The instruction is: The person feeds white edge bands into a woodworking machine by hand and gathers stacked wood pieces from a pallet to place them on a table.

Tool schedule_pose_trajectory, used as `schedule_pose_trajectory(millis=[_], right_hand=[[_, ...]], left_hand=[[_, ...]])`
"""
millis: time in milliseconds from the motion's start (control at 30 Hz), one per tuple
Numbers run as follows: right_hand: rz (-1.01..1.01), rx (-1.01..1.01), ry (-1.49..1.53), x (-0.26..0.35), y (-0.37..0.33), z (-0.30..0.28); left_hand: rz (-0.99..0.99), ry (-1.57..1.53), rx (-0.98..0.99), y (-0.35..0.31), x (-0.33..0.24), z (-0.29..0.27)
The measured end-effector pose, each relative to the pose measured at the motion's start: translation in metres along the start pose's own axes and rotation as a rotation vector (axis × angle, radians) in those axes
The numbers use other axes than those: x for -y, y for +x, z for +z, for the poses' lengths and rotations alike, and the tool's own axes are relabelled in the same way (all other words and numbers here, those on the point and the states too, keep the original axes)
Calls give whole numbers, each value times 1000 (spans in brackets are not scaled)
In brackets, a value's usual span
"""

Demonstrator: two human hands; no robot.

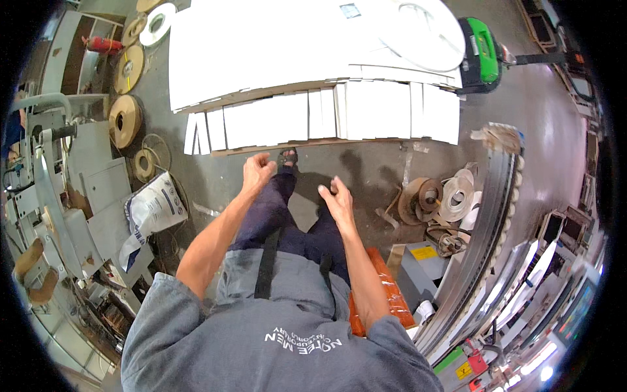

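Observation:
Both of my hands hang in the air before my body, touching nothing. My left hand (258, 174) is empty, its fingers loosely bent and the thumb a little apart. My right hand (338, 202) is also empty, with thumb and fingers spread. Ahead of them stands a big stack of white panels (281, 52), the nearest thing to both hands. Beneath its top layer, a lower row of white pieces (375, 110) faces me. A round white hoop or disc (428, 32) lies on the stack's right end; glare hides its detail.
Rolls of edging tape (125, 122) stand on the left, beside a white sack (157, 208) and grey machinery (98, 176). More rolls (457, 197) lie to the right, near a long conveyor rail (480, 242). A green-and-black pallet truck (482, 55) stands behind the stack's right end. Orange-wrapped material (392, 294) lies beside my right arm.

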State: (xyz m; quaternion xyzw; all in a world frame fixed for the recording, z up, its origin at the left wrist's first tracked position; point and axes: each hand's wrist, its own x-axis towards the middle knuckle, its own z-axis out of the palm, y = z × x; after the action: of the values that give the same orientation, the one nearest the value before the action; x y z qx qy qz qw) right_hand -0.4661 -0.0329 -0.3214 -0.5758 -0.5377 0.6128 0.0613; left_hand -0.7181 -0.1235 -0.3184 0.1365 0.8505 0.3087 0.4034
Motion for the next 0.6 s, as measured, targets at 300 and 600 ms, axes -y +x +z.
schedule_pose_trajectory(millis=[300,600], right_hand=[[-142,-130,-686,14,187,69],[-152,-266,-783,-10,229,97]], left_hand=[[-91,16,-184,123,58,52],[-87,128,-292,188,107,83]])
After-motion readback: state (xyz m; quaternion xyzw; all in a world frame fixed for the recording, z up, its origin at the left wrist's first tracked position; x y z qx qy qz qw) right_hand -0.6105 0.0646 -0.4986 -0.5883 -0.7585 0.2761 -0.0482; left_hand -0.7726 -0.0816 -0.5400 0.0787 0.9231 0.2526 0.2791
